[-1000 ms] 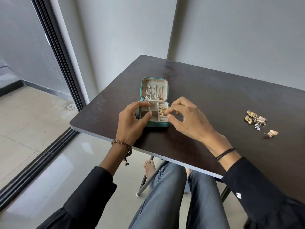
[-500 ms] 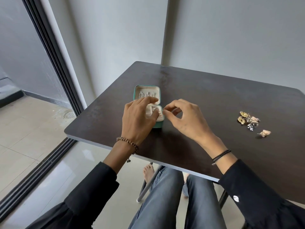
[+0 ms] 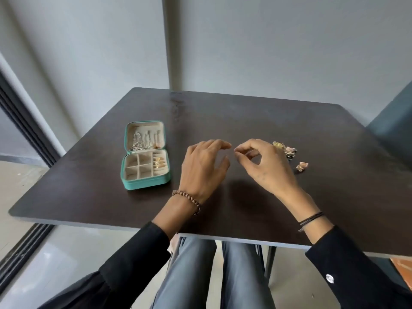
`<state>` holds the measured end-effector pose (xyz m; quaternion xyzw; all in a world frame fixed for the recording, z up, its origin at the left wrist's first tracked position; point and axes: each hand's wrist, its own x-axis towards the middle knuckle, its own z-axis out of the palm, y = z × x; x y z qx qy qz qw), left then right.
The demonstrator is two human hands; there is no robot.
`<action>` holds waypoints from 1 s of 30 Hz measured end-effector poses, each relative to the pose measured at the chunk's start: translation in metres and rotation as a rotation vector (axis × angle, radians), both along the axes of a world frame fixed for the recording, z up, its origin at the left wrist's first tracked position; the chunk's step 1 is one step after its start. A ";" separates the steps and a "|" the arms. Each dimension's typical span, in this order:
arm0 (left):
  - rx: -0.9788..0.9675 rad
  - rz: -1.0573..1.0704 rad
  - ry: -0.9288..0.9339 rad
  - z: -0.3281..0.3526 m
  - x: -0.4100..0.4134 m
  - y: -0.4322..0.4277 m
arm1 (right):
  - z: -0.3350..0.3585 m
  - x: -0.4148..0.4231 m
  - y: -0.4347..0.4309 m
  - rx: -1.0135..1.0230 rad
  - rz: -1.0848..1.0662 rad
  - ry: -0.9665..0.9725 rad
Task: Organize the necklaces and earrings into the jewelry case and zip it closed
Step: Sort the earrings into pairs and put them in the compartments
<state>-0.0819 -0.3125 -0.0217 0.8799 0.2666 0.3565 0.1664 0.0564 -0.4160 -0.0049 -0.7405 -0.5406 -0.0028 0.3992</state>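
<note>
Here the teal jewelry case [image 3: 145,182] lies open left of centre in the frame, near the left edge of the dark table [image 3: 245,112], with its lid [image 3: 145,125] folded flat away from the person. Necklaces [image 3: 137,141] hang on the lid's lining, and a few gold earrings [image 3: 159,163] sit in the right-hand compartments of the base; the other compartments look bare.

The loose earrings [image 3: 287,150] lie in a small heap right of centre, partly hidden behind the right hand, and a single earring [image 3: 302,166] rests just below and to the right of that heap. Both are well apart from the case.

The left hand [image 3: 204,168] hovers at mid-frame, fingers relaxed and slightly spread, holding nothing. The right hand [image 3: 267,168] is just beside the heap, its thumb and forefinger curved into a ring with the tips almost meeting. Whether they pinch something tiny cannot be told.

The step in hand seems to be fetching the next earring: part of the jewelry is stowed, the pieces on the table are not, and the case is not yet zipped. The next move likely calls for a fine fingertip pinch on one small, light piece from the heap without scattering the others, then a carry leftward to a free compartment. Only after that come folding the lid down and running the zip round.
</note>
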 end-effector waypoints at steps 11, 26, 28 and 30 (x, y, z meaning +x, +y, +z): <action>-0.053 -0.333 0.290 -0.013 0.087 -0.039 | -0.017 0.077 -0.056 -0.019 -0.351 -0.035; -0.032 -0.332 0.354 -0.032 0.128 -0.035 | -0.044 0.110 -0.046 -0.082 -0.381 -0.029; -0.042 -0.326 0.335 -0.032 0.128 -0.035 | -0.044 0.111 -0.045 -0.068 -0.386 -0.041; -0.056 -0.315 0.320 -0.032 0.128 -0.035 | -0.043 0.111 -0.046 -0.056 -0.389 -0.054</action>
